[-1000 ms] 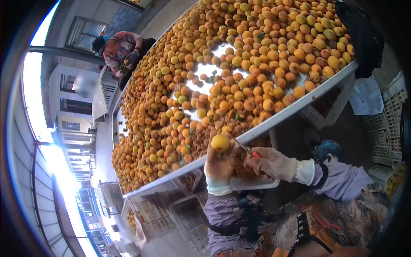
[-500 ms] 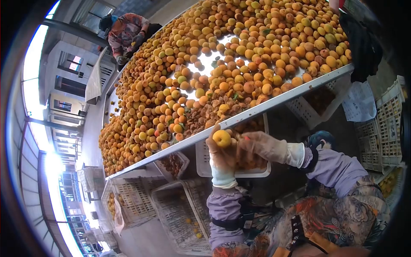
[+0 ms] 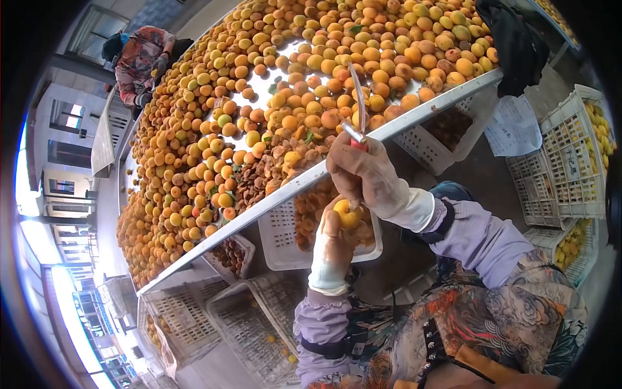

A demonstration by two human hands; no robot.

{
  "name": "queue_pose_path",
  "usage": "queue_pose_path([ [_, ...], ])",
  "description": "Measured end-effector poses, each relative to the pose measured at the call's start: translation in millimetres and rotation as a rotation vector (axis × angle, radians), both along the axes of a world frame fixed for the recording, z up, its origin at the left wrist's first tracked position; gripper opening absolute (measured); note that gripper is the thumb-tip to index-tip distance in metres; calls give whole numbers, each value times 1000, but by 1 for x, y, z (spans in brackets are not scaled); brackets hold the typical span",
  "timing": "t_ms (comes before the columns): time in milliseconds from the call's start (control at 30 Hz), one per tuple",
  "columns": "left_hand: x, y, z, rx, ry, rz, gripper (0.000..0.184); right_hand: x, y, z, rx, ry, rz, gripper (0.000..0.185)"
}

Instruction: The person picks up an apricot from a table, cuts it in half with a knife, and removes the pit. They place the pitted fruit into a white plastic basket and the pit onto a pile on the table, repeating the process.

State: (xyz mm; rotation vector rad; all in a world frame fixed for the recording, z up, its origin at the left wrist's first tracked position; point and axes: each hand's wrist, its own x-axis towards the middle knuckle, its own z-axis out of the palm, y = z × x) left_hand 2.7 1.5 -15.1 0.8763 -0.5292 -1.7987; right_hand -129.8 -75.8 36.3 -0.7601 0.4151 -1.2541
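Okay, left hand: your left hand is curled palm-up, thumb and fingers closed round the held fruit; some fingers hidden.
Right hand: your right hand is fisted on the red handle of the knife, no gap showing; sits just above the held fruit, contact can't be told.
Held fruit: in your left fingers, over the basket, outside the tabletop edge; roundish, no clear long axis, stem direction unreadable.
Knife direction: blade up and away from you, tip over the fruit pile, handle end toward you; long axis near vertical in view, tip leaning slightly left.
Blade risk: could cut your left fingers if the handle twists in your fist and the edge swings down; could nick the pile if you lean forward.
Drop risk: held fruit could slip toward the basket if your fingertips slacken or the knuckles bump it.
Near edge: brown pieces on the tabletop, orange pieces in the basket.
Farther out: dark cloth, paper sheet, stacked crates right; co-worker across, far left.
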Motion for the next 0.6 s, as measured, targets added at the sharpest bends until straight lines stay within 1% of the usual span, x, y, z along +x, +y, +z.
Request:
queue_pose_path([
  [67,-1,1,-1,15,8,11,51,-2,3,7,-22,20,40,24],
  [100,-1,2,1,-15,-42,9,51,1,5,5,-21,22,44,24],
  [167,-3,4,-1,-42,-92,5,52,6,8,2,-199,122,0,25],
  [200,-5,4,-5,-146,-247,8,54,7,10,2,-270,205,6,22],
  [233,-6,5,-8,-248,-403,8,56,9,10,-2,-266,206,3,22],
  [267,-6,6,-7,-247,-403,1,56,14,9,-11,-330,193,-45,20],
  [300,-7,6,-6,-182,-345,22,59,20,6,-20,-397,179,-94,19],
  [333,-7,6,-4,-118,-288,44,61,34,-4,-19,-245,-137,-207,24],
  [367,-4,4,-7,-126,-249,17,65,16,-8,-17,133,-83,-57,31],
  [433,-9,3,-2,-160,-154,30,66,6,-19,-16,505,-272,72,35],
  [467,-8,1,-4,-168,-154,29,66,5,-21,-15,497,-273,71,35],
  [533,-6,-1,-11,-169,17,10,67,6,-23,-15,517,-385,66,33],
  [600,-7,0,-10,-138,34,31,65,2,-23,-13,485,-387,51,33],
])
